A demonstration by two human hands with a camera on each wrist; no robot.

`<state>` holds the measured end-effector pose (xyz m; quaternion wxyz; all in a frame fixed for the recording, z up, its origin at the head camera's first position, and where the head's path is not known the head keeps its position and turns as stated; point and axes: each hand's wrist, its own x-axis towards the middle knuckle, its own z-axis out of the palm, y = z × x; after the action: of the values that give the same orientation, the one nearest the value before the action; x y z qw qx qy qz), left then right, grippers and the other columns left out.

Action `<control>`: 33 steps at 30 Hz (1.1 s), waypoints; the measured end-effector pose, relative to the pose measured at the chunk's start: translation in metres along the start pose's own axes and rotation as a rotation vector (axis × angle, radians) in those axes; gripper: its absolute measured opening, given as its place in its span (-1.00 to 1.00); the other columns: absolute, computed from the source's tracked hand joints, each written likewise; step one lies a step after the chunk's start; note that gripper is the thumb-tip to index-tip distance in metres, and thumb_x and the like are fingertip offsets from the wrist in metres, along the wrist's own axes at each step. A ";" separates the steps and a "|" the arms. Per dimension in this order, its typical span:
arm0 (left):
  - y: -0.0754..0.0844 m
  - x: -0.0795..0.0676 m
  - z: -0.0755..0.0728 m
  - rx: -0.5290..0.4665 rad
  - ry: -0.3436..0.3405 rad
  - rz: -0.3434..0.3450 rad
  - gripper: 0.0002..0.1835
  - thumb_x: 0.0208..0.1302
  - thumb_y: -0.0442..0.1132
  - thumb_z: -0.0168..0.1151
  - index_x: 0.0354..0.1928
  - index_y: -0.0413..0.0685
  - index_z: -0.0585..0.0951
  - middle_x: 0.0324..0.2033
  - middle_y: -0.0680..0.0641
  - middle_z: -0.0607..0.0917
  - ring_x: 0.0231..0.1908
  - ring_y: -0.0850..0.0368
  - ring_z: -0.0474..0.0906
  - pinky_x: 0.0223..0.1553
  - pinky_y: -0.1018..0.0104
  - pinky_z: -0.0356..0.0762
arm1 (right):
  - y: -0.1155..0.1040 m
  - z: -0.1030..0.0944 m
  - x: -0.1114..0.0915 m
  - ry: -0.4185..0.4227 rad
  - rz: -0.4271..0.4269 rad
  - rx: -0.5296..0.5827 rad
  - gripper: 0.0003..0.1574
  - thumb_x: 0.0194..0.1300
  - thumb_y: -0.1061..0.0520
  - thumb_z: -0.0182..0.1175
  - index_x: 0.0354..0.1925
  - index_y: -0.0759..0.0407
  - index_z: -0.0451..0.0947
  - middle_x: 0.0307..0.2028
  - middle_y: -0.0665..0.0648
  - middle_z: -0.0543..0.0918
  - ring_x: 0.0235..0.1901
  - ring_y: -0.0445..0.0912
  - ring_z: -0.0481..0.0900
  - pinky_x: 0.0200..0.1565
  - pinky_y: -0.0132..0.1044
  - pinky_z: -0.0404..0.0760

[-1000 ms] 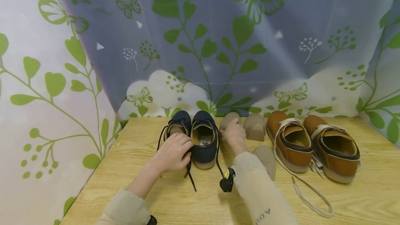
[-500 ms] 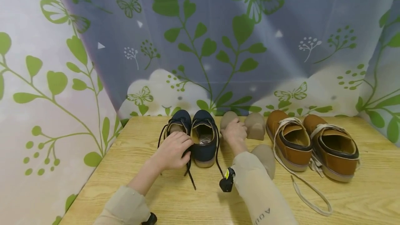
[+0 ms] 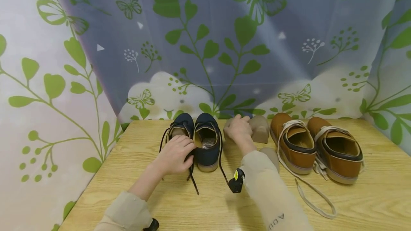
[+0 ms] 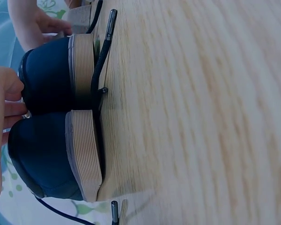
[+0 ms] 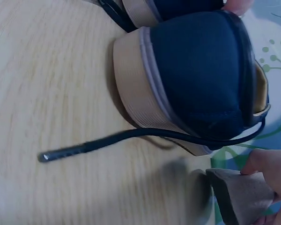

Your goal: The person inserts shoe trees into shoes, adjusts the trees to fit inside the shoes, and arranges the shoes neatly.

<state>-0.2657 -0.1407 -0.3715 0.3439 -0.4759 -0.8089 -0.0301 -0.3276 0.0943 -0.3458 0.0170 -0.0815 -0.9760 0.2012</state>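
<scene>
Two navy shoes stand side by side with loose black laces. My left hand (image 3: 176, 154) holds the left navy shoe (image 3: 185, 119) at the collar, its fingers over the opening and its thumb beside the heel. Inside that opening a beige shape shows. The right navy shoe (image 3: 207, 158) has a visible insole. My right hand (image 3: 239, 130) grips a beige toe-shaped shoe insert (image 5: 246, 194) by its edges, tilted and apparently raised a little off the table. Most of this insert is hidden in the head view by the hand.
Two similar inserts, a back one (image 3: 259, 131) and a nearer one (image 3: 273, 156), lie right of my right hand. Further right stand two brown shoes (image 3: 298, 156) with pale laces, one lace (image 3: 318, 208) trailing forward. The patterned backdrop (image 3: 192, 45) rises behind the wooden table (image 3: 199, 209).
My right hand has risen slightly, and the insert in it has tipped up from where it lay. The left hand keeps its place on the left navy shoe. The head view has shifted slightly.
</scene>
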 end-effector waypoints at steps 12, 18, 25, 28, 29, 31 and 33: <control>0.000 0.001 0.001 -0.003 -0.001 -0.002 -0.76 -0.03 -0.21 0.21 -0.29 -0.14 0.62 -0.31 -0.08 0.62 -0.21 0.00 0.53 -0.11 0.12 0.44 | 0.009 -0.032 -0.001 -0.061 -0.125 0.000 0.00 0.22 -0.20 0.07 0.32 0.44 0.00 0.13 0.57 0.18 -0.11 0.27 0.47 -0.21 -0.03 0.54; 0.001 0.001 -0.001 -0.019 0.006 -0.001 -0.77 -0.04 -0.22 0.21 -0.29 -0.14 0.61 -0.31 -0.08 0.62 -0.22 -0.01 0.52 -0.11 0.10 0.44 | 0.015 -0.045 -0.004 -0.096 -0.140 -0.030 0.04 0.24 -0.24 0.05 0.35 0.43 -0.07 0.16 0.56 0.17 -0.08 0.29 0.45 -0.19 0.01 0.52; 0.001 -0.001 0.000 -0.008 -0.004 0.007 -0.75 -0.05 -0.22 0.23 -0.27 -0.14 0.60 -0.31 -0.08 0.61 -0.22 0.00 0.52 -0.12 0.11 0.43 | 0.019 -0.058 -0.006 -0.133 -0.168 -0.049 -0.01 0.27 -0.23 0.02 0.35 0.40 -0.03 0.21 0.55 0.13 -0.01 0.34 0.39 -0.11 0.11 0.46; 0.001 -0.001 0.001 -0.008 0.000 0.010 -0.75 -0.04 -0.21 0.23 -0.27 -0.14 0.61 -0.31 -0.08 0.61 -0.22 0.00 0.52 -0.12 0.11 0.44 | 0.021 -0.064 -0.007 -0.131 -0.184 -0.044 -0.01 0.27 -0.24 0.01 0.34 0.40 -0.03 0.22 0.54 0.11 0.03 0.37 0.35 -0.05 0.14 0.43; 0.001 -0.001 0.001 -0.007 0.002 0.011 -0.75 -0.04 -0.21 0.23 -0.27 -0.14 0.61 -0.31 -0.08 0.61 -0.22 0.00 0.52 -0.12 0.11 0.44 | 0.022 -0.066 -0.007 -0.127 -0.192 -0.040 -0.01 0.27 -0.24 0.00 0.34 0.41 -0.03 0.21 0.54 0.12 0.04 0.37 0.33 -0.03 0.15 0.40; 0.000 0.000 0.001 -0.010 0.005 0.010 -0.76 -0.04 -0.22 0.23 -0.28 -0.14 0.61 -0.31 -0.08 0.61 -0.22 -0.01 0.52 -0.12 0.10 0.44 | 0.023 -0.071 -0.008 -0.120 -0.213 -0.030 -0.02 0.27 -0.23 0.00 0.32 0.44 -0.02 0.20 0.56 0.12 0.08 0.38 0.29 0.02 0.17 0.36; 0.000 0.001 0.000 -0.013 0.004 0.010 -0.76 -0.03 -0.21 0.22 -0.28 -0.14 0.61 -0.31 -0.08 0.62 -0.22 -0.01 0.52 -0.12 0.10 0.44 | 0.024 -0.074 -0.009 -0.115 -0.223 -0.024 -0.03 0.26 -0.24 0.01 0.32 0.43 0.00 0.20 0.55 0.14 0.09 0.38 0.27 0.04 0.18 0.33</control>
<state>-0.2661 -0.1399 -0.3713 0.3426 -0.4820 -0.8057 -0.0348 -0.3102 0.1436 -0.2869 -0.0178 0.0390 -0.9807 0.1908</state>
